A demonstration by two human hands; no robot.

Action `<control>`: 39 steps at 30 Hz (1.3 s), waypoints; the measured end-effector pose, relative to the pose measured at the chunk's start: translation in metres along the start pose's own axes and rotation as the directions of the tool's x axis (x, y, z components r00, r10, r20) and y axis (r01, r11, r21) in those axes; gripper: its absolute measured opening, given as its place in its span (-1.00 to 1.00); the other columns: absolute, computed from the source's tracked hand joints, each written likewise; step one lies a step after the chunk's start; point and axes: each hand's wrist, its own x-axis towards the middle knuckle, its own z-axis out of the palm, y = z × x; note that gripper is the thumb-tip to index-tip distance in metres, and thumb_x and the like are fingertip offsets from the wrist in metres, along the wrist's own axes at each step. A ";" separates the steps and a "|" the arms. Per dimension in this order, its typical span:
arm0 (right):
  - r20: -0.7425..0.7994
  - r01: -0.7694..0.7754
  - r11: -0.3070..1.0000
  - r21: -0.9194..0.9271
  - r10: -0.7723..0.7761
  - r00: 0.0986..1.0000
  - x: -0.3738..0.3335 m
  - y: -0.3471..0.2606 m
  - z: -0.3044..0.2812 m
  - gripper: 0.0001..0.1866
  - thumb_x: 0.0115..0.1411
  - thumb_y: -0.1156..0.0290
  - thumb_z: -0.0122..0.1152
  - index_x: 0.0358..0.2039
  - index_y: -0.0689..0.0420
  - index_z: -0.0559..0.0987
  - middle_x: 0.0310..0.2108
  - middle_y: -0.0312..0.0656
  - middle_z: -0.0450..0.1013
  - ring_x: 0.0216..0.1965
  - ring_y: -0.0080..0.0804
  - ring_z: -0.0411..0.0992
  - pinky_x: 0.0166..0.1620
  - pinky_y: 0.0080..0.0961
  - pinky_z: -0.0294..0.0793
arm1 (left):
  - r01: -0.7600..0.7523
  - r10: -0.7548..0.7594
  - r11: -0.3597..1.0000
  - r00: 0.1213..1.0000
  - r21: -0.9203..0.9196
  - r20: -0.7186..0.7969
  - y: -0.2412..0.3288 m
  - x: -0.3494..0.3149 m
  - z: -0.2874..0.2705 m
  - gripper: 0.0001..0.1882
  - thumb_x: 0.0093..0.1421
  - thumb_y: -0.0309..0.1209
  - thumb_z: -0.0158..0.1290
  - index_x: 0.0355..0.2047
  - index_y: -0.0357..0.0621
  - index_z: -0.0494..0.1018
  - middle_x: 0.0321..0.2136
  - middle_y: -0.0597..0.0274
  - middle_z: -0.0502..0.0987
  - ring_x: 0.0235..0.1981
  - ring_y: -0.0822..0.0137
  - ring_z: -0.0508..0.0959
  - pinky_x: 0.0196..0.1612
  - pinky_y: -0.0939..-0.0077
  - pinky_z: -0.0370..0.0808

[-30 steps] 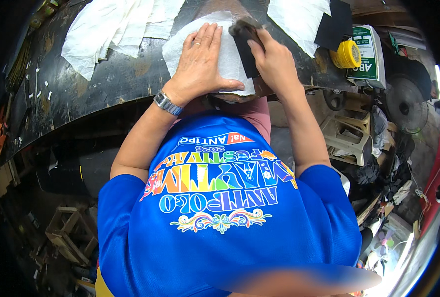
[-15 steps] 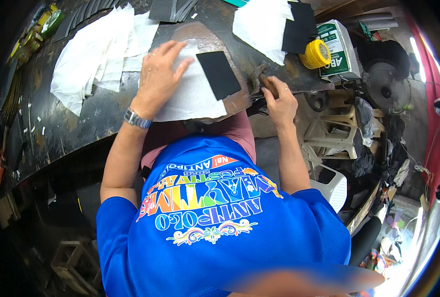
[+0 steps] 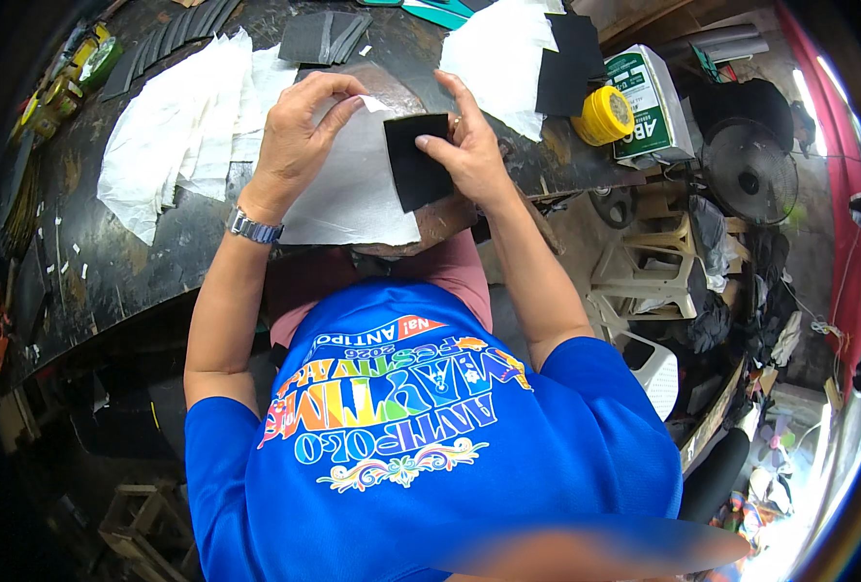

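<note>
A white sheet of thin cloth or paper [image 3: 343, 199] lies on a brown board [image 3: 442, 219] at the table's near edge. My left hand [image 3: 304, 131], wearing a metal watch, pinches the sheet's far corner between thumb and fingertips, and the corner is folded up. Against the sheet's right edge is a black rectangular piece [image 3: 416, 175]. The thumb of my right hand [image 3: 474, 160] presses on that piece's right side. Its index finger points away, and the other fingers are partly hidden behind the piece.
Stacked white sheets [image 3: 174, 136] lie to the left. Grey strips [image 3: 319, 39] sit at the back. Far right are more white sheets [image 3: 494, 63], a black sheet [image 3: 568, 68], a yellow tub [image 3: 603, 116] and a green-and-white box [image 3: 649, 102]. A fan [image 3: 750, 170] stands beyond.
My right hand has let go of a brown stick-like tool and moved left onto the black piece. My left hand has closed on the white sheet's corner and lifted it.
</note>
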 end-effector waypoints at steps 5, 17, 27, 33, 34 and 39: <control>-0.232 0.264 0.941 0.212 -0.214 0.949 0.047 0.003 -0.067 -0.12 0.12 0.77 0.21 0.44 0.07 0.15 0.08 0.01 0.47 0.00 -0.34 0.52 0.00 -0.45 0.63 | 0.011 -0.005 0.998 0.993 0.055 -0.115 0.017 -0.003 -0.011 -0.76 0.25 -0.41 0.25 -0.08 -0.16 0.60 -0.11 0.08 0.64 -0.05 0.11 0.62 0.10 0.32 0.49; -0.563 -0.358 0.598 -0.717 -0.194 0.803 0.077 0.052 -0.178 -0.03 0.07 0.46 0.29 0.47 0.05 0.05 0.21 0.35 0.36 0.13 0.23 0.48 0.24 -0.08 0.44 | 0.040 -0.075 0.963 0.990 0.268 0.122 0.006 -0.078 0.002 -0.76 0.16 -0.45 0.29 -0.14 -0.08 0.63 -0.03 0.18 0.58 0.08 0.11 0.52 0.21 0.20 0.34; -0.350 0.149 0.747 -0.648 -0.466 0.813 0.071 0.004 -0.057 -0.09 0.11 0.45 0.42 0.44 0.14 0.18 0.06 0.01 0.47 0.06 -0.19 0.47 0.15 -0.23 0.44 | 0.073 -0.069 0.986 0.997 0.151 -0.035 0.002 -0.081 0.001 -0.74 0.20 -0.40 0.28 -0.10 -0.10 0.62 -0.09 0.09 0.63 0.01 0.07 0.58 0.15 0.23 0.45; 0.204 0.374 0.904 -0.206 -0.334 0.920 0.077 -0.017 0.090 -0.25 0.20 0.56 0.32 0.39 -0.01 0.30 -0.25 -0.10 0.62 -0.26 -0.37 0.60 -0.11 -0.42 0.62 | 0.141 -0.100 0.970 0.975 0.199 -0.200 0.003 -0.082 -0.036 -0.73 0.18 -0.46 0.29 -0.09 -0.13 0.63 -0.11 0.06 0.64 0.00 0.06 0.60 0.13 0.22 0.51; 0.223 0.288 0.927 -0.242 -0.236 0.946 0.083 -0.021 0.105 -0.23 0.21 0.54 0.31 0.41 -0.01 0.26 -0.20 -0.08 0.62 -0.21 -0.34 0.61 -0.06 -0.39 0.61 | 0.144 -0.091 0.956 0.974 0.256 -0.206 -0.005 -0.080 -0.049 -0.69 0.18 -0.42 0.30 -0.05 -0.10 0.62 -0.04 0.04 0.61 0.05 0.05 0.57 0.16 0.21 0.48; 0.221 0.289 0.773 -0.565 -0.196 0.955 0.108 -0.034 0.159 -0.10 0.17 0.45 0.35 0.47 -0.02 0.10 -0.13 0.09 0.61 -0.13 0.01 0.62 0.01 -0.18 0.60 | 0.197 -0.150 0.747 0.980 0.635 -0.127 -0.066 -0.072 -0.102 -0.37 0.26 -0.02 0.21 0.29 0.08 0.41 0.33 -0.05 0.31 0.39 -0.07 0.25 0.37 -0.09 0.21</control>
